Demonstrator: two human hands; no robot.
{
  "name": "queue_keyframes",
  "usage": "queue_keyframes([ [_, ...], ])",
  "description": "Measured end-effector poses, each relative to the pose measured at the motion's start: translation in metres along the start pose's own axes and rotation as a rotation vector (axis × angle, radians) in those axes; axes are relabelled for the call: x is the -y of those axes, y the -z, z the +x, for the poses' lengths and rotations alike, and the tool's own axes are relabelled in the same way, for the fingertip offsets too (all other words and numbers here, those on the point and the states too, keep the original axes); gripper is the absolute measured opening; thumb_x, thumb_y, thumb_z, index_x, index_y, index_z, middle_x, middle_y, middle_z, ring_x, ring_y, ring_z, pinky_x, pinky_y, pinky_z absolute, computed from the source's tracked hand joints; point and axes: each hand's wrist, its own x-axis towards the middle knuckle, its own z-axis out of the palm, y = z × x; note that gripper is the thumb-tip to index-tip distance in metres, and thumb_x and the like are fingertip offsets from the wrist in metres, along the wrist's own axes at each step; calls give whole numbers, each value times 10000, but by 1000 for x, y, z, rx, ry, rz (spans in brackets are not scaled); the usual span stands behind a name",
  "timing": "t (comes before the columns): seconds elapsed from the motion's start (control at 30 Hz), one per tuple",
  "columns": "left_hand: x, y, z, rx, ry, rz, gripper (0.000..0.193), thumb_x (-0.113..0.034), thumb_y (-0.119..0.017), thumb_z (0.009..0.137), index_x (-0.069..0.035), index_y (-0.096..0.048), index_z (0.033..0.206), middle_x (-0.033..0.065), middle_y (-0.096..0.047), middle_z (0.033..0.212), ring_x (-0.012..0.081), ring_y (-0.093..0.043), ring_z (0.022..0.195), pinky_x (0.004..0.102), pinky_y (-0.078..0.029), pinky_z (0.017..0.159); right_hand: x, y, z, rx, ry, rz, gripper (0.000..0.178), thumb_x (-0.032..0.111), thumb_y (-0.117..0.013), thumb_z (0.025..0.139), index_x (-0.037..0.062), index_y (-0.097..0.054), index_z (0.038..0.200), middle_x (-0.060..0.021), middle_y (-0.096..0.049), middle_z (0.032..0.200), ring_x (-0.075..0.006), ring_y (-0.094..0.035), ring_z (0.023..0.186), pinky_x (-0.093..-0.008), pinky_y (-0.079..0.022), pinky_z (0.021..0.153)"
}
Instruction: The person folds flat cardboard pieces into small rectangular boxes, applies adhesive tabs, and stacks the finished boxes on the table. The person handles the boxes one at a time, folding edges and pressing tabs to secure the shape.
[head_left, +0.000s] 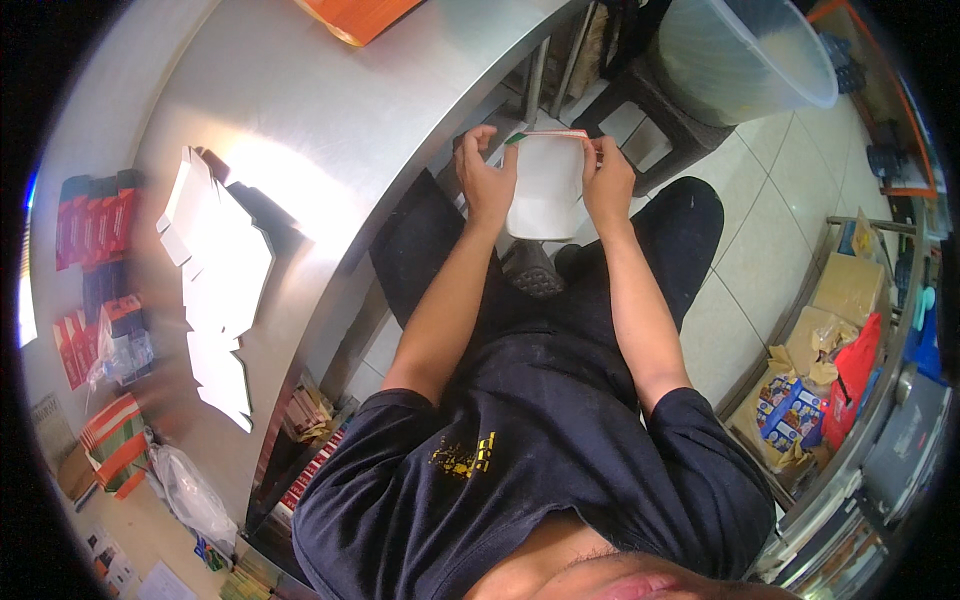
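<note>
I hold a white flat carton (546,186) with a red and green top edge between both hands, above my lap. My left hand (486,176) grips its left side, thumb near the top corner. My right hand (608,178) grips its right side, fingers at the top edge. The carton hangs beside the curved edge of a steel table (340,110). A stack of white flat carton blanks (218,270) lies on the table to my left, untouched.
Red and dark packets (95,220) line the table's far left. An orange object (355,15) sits at the top. A translucent plastic bucket (740,55) stands on a dark stool. Cardboard boxes with packets (815,380) fill shelves on the right, over tiled floor.
</note>
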Motion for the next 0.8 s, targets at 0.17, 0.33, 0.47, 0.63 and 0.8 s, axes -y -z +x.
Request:
queue_keyframes([
  [0.17,33,-14,6,211,229,-489,227,-66,-732,893,-27,-673,1109,60,-708,967,138,-672,890,268,-528,780,-4,2,3,-69,-98,-87,212,243,-650,963,37,-617,931,-171,-690,797,-363,-681,694,-452,-507,623],
  [0.33,39,-21,2,240,228,-393,176,-132,-758,879,-9,-733,1003,69,-750,944,144,-698,879,288,-533,808,0,0,1,294,-477,358,274,286,-723,935,18,-684,975,-113,-718,829,-191,-702,682,-304,-522,589],
  [0.47,10,-17,-5,337,195,-278,166,-161,-772,864,-16,-762,946,81,-764,917,156,-714,871,290,-533,821,3,-13,-8,336,-589,734,337,314,-748,923,-5,-706,1022,-89,-734,835,-135,-707,727,-237,-530,589],
  [0.63,26,-24,-8,298,328,-480,217,-161,-790,865,12,-744,987,86,-759,936,127,-697,860,271,-530,807,8,-15,-13,209,-202,463,254,210,-746,924,-41,-730,961,-88,-744,892,-135,-708,746,-261,-543,623],
  [0.8,25,-24,-11,292,411,-566,233,-159,-793,883,19,-724,1016,62,-732,937,92,-662,829,227,-520,752,17,-19,-22,177,-57,443,214,171,-727,933,-42,-738,958,-104,-750,902,-126,-692,766,-272,-545,674],
])
